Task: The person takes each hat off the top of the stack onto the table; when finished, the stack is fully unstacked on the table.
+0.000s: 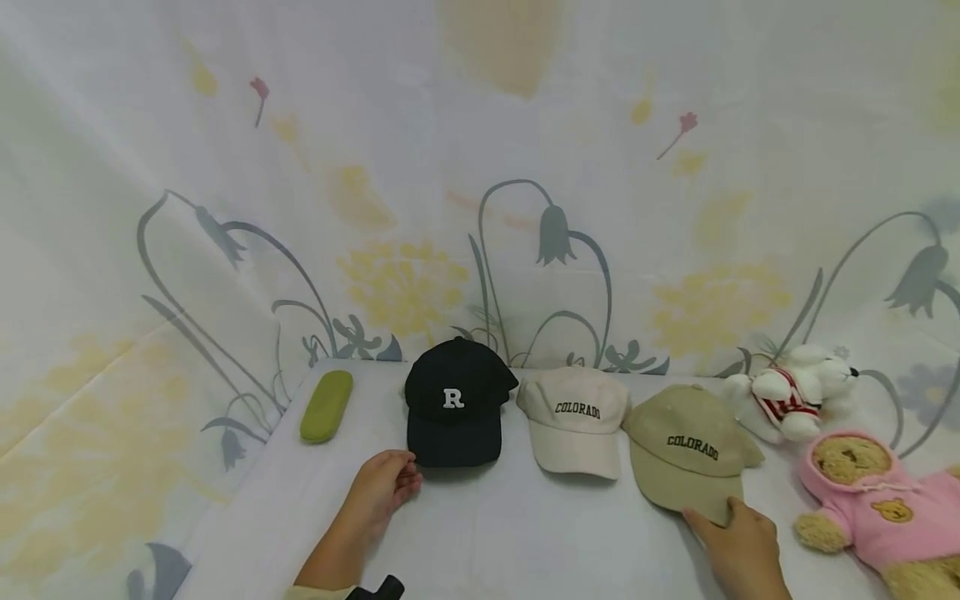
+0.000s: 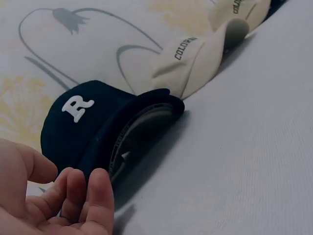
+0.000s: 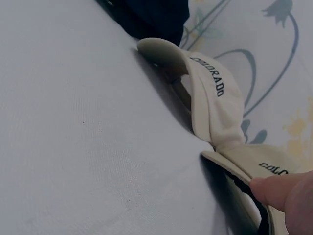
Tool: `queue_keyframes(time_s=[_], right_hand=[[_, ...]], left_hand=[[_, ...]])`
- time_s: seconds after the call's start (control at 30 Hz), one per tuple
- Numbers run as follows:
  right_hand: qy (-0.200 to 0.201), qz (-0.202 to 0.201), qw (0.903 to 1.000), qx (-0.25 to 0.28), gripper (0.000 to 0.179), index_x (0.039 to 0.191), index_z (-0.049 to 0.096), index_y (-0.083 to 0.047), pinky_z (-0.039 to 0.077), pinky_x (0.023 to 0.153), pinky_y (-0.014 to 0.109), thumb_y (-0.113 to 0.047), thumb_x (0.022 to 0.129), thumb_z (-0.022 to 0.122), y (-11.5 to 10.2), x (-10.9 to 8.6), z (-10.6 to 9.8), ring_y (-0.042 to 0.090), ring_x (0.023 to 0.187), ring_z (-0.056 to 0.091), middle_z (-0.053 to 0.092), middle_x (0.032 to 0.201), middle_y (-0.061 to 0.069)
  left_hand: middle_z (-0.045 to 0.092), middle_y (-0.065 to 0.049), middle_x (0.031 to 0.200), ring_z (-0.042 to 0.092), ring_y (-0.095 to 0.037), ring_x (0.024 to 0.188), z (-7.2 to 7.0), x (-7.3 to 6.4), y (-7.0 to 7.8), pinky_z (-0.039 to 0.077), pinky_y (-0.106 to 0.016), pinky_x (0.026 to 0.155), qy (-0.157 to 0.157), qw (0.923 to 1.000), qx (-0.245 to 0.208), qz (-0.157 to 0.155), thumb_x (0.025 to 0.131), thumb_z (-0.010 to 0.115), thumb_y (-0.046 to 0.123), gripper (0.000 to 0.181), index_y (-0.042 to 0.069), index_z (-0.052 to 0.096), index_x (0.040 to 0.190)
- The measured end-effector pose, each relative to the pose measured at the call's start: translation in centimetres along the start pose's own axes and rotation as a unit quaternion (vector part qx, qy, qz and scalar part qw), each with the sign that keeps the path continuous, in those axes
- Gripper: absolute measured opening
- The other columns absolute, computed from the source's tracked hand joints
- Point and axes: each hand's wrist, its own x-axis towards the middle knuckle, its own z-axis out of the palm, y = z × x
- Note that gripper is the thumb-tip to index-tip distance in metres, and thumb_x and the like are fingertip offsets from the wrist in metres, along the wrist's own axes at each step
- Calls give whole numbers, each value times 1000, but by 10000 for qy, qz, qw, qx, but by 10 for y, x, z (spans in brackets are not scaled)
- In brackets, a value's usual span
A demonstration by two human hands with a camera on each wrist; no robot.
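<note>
At the lower left edge of a black baseball cap's brim is my left hand (image 1: 387, 487). Its fingers are bent near the black cap (image 1: 453, 408), which has a white R; whether they pinch the brim is hidden. In the left wrist view the fingertips (image 2: 100, 188) overlap the brim's near end. My right hand (image 1: 742, 546) grips the front of the khaki COLORADO cap's brim. In the right wrist view one finger (image 3: 269, 190) lies on top of that brim. Between these two caps sits a cream COLORADO cap (image 1: 577, 421). The khaki cap (image 1: 678, 442) leans against its side.
A green oblong case (image 1: 327, 407) lies at the left on the white table (image 1: 517, 533). Right of the caps are a white plush toy (image 1: 795, 396) and a teddy bear in a pink hoodie (image 1: 885, 508). Behind the table hangs a flower-printed cloth (image 1: 420, 142).
</note>
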Motion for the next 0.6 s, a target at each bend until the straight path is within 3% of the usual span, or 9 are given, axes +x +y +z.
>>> queue_keyframes(time_s=[0.23, 0.33, 0.6], right_hand=[[42, 75, 9999, 86, 111, 149, 20, 27, 20, 117, 75, -61, 97, 62, -4, 2, 0, 67, 139, 14, 21, 143, 53], [120, 7, 9999, 90, 109, 149, 20, 27, 19, 117, 75, -59, 97, 63, -5, 1, 0, 67, 140, 15, 23, 144, 54], [703, 386, 9953, 550, 105, 154, 24, 17, 23, 114, 75, -55, 93, 70, -13, -4, 6, 68, 139, 16, 18, 148, 51]], left_hand=[[56, -11, 101, 65, -14, 84, -3, 3, -3, 59, -23, 75, 508, 9982, -299, -45, 109, 44, 9, 31, -11, 49, 131], [56, -13, 103, 66, -14, 84, -3, 4, -5, 59, -22, 74, 706, 9973, -203, 35, 109, 48, 10, 32, -11, 47, 132], [62, -19, 110, 66, -14, 86, 1, 8, -9, 59, -22, 74, 687, 9968, 306, 254, 107, 56, 12, 40, -14, 47, 137]])
